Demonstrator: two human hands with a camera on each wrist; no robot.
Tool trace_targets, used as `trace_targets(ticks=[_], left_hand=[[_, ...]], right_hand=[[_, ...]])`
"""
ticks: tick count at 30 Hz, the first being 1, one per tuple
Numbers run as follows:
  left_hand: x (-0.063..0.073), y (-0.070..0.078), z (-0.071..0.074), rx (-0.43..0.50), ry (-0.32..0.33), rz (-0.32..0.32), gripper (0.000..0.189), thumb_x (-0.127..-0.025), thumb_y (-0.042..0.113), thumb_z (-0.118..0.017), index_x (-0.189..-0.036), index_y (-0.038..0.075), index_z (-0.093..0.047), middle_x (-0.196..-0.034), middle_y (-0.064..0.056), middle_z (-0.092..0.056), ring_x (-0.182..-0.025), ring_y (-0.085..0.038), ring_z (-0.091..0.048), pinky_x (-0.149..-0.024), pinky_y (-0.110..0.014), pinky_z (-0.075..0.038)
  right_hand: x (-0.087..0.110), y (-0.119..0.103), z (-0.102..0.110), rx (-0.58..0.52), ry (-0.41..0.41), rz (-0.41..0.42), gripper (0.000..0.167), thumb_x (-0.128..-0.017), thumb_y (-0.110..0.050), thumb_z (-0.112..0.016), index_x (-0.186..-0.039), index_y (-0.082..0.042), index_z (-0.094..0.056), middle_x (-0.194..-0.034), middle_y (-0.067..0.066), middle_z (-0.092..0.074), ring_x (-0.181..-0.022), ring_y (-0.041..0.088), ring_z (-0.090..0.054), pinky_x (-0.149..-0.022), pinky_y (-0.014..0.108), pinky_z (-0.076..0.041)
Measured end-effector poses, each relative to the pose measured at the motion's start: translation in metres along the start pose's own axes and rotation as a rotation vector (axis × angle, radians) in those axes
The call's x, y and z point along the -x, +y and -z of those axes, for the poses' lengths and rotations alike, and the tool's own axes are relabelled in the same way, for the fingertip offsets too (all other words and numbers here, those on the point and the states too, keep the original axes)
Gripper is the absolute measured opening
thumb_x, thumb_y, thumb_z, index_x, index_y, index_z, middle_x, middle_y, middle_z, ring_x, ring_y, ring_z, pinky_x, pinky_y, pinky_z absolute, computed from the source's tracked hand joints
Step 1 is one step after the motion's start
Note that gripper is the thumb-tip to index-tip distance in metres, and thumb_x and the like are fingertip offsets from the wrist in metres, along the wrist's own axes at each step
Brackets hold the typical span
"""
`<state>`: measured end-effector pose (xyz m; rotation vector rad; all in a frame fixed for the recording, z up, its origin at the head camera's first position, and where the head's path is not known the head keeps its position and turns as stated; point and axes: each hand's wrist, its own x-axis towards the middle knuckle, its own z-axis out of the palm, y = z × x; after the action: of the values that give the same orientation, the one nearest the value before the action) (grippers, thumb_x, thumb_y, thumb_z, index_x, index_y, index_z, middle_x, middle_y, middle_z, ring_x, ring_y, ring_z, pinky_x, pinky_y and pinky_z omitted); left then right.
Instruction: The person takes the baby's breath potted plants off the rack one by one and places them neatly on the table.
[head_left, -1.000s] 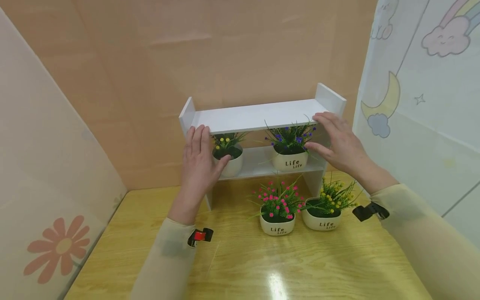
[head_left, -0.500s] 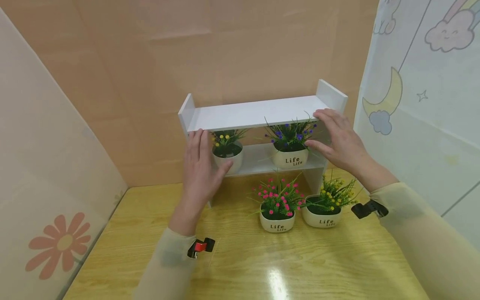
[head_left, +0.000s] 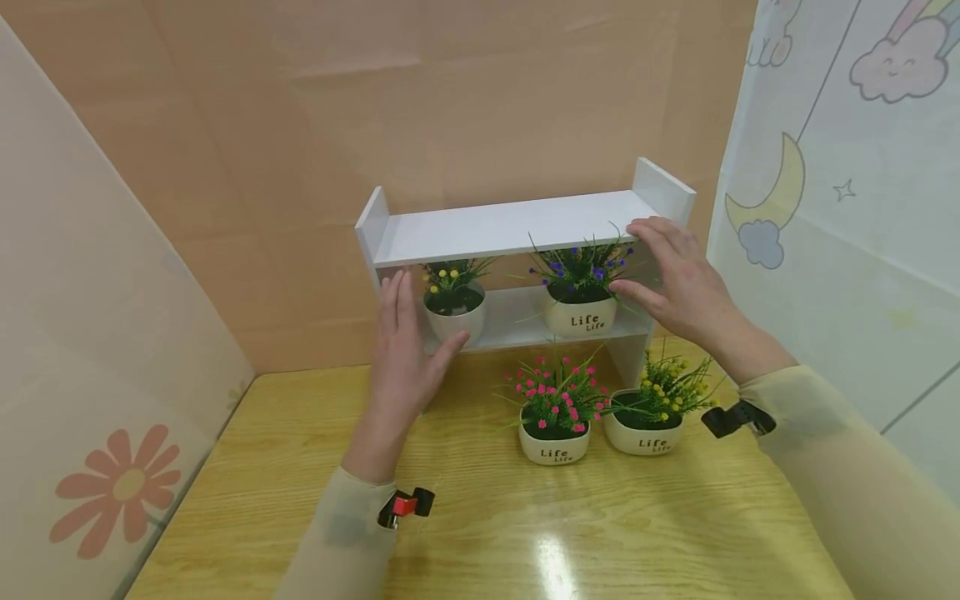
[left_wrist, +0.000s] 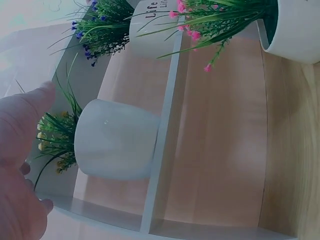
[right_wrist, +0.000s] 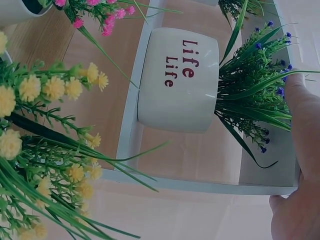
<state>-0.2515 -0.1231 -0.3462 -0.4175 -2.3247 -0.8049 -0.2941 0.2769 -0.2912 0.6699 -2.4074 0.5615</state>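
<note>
White board shelf, standing along the desk's far edge, closer to the far right corner than the far left. On the middle level: white pot with yellow blooms toward the left end, "Life" pot with blue flowers toward the right. On the desk in front: "Life" pot with pink flowers, "Life" pot with yellow flowers just beside it.

Left hand: fingers straight, thumb spread, gripping nothing, close to the left upright; impossible to tell contact from near miss. Right hand: loosely open, fingertips seemingly resting at the top board's front right corner, thumb lower, beside blue blooms; no firm grip visible.

Work in hand, by appearance: steadying the shelf from both ends. Best done with light, matched pressure on both uprights. Keep right thumb clear of stems. Avoid lifting or jolting with pots aboard.
</note>
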Motion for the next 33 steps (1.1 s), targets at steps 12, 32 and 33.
trace_targets(ticks=[12,32,33], left_hand=[[0.004,-0.006,-0.012,0.064,0.009,0.057,0.116,-0.096,0.042,-0.088,-0.174,0.000,-0.014,-0.177,-0.027,-0.020,-0.162,-0.044,-0.029,-0.126,-0.062,-0.035],[0.003,-0.012,-0.030,0.200,-0.060,0.183,0.114,-0.099,0.041,-0.086,-0.174,-0.003,-0.013,-0.177,-0.031,-0.018,-0.162,-0.047,-0.026,-0.128,-0.062,-0.032],[0.002,-0.012,-0.031,0.202,-0.059,0.186,0.114,-0.098,0.041,-0.087,-0.173,-0.003,-0.014,-0.176,-0.031,-0.019,-0.162,-0.047,-0.026,-0.128,-0.062,-0.032]], right_hand=[[0.001,0.001,-0.003,0.003,0.005,0.002,0.084,-0.096,-0.026,-0.089,-0.165,-0.007,-0.044,-0.170,0.018,-0.039,-0.160,0.042,-0.029,-0.127,0.066,-0.030],[0.001,-0.002,-0.002,0.012,-0.001,-0.023,0.084,-0.096,-0.025,-0.089,-0.165,-0.008,-0.044,-0.171,0.018,-0.038,-0.161,0.043,-0.027,-0.124,0.069,-0.032],[0.001,-0.002,-0.002,0.013,-0.003,-0.026,0.084,-0.096,-0.024,-0.089,-0.165,-0.008,-0.043,-0.171,0.018,-0.037,-0.161,0.043,-0.027,-0.124,0.069,-0.032]])
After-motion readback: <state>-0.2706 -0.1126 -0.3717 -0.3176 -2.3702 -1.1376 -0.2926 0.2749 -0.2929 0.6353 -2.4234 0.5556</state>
